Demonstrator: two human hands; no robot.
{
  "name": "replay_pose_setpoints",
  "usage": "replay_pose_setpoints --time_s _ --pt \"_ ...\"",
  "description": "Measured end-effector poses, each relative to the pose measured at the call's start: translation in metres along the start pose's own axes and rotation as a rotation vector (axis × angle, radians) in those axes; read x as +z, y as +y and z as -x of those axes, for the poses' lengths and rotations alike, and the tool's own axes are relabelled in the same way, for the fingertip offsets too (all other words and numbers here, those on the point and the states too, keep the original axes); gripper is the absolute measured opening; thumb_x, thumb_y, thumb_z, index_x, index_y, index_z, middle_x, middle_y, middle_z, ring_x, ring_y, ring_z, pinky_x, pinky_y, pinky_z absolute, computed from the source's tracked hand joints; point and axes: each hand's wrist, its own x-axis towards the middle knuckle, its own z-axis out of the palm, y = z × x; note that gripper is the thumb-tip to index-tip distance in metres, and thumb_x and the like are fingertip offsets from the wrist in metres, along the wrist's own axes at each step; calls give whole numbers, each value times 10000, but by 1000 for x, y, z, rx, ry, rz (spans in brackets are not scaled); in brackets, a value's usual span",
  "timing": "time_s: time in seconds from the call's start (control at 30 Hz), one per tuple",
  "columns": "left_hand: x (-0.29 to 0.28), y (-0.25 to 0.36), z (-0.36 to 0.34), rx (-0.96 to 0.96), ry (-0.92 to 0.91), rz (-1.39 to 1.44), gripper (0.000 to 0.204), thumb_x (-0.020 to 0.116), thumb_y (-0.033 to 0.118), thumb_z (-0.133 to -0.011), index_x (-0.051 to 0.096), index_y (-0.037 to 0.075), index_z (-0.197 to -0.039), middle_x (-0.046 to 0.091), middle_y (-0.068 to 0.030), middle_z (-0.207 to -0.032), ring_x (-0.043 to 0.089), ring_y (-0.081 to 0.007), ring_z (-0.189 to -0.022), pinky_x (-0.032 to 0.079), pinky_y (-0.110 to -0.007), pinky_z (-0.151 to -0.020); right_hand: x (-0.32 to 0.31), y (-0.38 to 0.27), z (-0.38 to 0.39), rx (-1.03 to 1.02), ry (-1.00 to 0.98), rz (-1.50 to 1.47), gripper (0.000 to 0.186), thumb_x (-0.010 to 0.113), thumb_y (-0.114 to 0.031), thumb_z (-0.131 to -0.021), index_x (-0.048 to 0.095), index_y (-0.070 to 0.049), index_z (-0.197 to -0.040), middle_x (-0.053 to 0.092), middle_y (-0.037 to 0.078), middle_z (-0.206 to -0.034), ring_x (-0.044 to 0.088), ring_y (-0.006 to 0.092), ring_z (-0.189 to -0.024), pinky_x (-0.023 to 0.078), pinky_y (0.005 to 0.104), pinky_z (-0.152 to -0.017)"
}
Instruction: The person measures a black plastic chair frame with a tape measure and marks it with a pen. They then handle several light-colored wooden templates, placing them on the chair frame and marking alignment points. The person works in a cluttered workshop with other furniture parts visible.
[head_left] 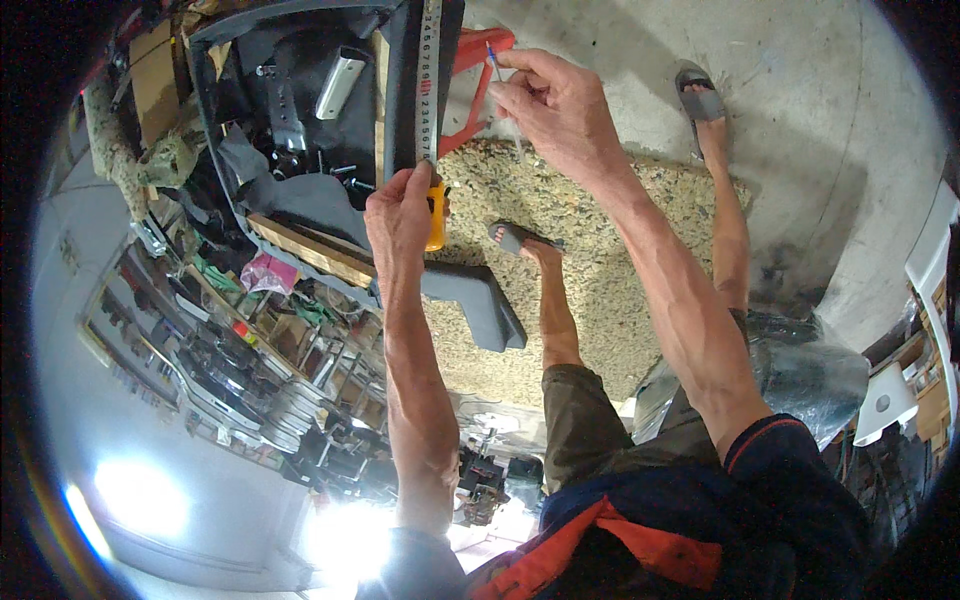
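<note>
My left hand (400, 215) is closed around a tape measure with a yellow case (437, 218). From it the marked blade (427, 100) runs straight out along the edge of a black, upholstered frame (402, 95). My right hand (560, 110) is raised to the right of the blade, apart from it. A thin pen (494, 60) with a blue part is pinched between its thumb and fingertips. Inside the frame lie a silver metal piece (341, 84), a dark bracket (285, 110) and several bolts (345, 178). A wooden strip (312, 250) lines its near side.
Behind the frame's right edge stands a red support (470, 85). A black angled piece (475, 300) juts out below the tape case. Under my feet lies a speckled foam-like mat (600, 290). Cluttered parts (290, 380) fill the left side; a plastic-wrapped bundle (810, 375) is at right.
</note>
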Motion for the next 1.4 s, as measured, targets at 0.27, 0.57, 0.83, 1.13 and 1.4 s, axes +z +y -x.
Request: replay_pose_setpoints --time_s 0.27,0.57,0.83,1.13,1.4 --pt "-7 8 2 -26 -33 5 330 636 320 -1019 706 2 -967 688 -81 -744 649 -145 -598 491 -281 -537 27 11 -7 -219 109 72 153 688 -101 -965 751 -24 -1082 721 32 -850 616 67 -717 501 238 -619" --pt "-7 11 4 -38 -68 71 326 646 320 -999 736 13 -939 689 -74 -731 666 -128 -618 493 -273 -520 43 6 -27 -372 249 283 98 744 -85 -866 765 -19 -935 735 107 -859 697 198 -724 563 309 -662" --pt "-9 13 4 -50 -69 20 342 639 335 -1003 731 18 -913 681 -65 -735 654 -126 -607 489 -274 -530 59 3 -37 -398 389 277 65 741 -94 -773 731 -31 -762 674 127 -740 674 296 -710 536 417 -682" --pt "-12 15 1 -80 -121 41 356 635 336 -1008 731 1 -935 683 -71 -728 646 -126 -594 486 -272 -518 61 1 -39 -404 393 357 60 777 -84 -783 745 -33 -789 702 95 -747 692 243 -658 542 354 -629" --pt "-10 14 1 -69 -100 55 367 633 345 -1007 738 -3 -956 681 -72 -729 641 -127 -597 482 -266 -526 65 -5 -42 -367 398 434 88 769 -103 -797 752 -18 -802 713 123 -748 709 272 -658 566 359 -618"
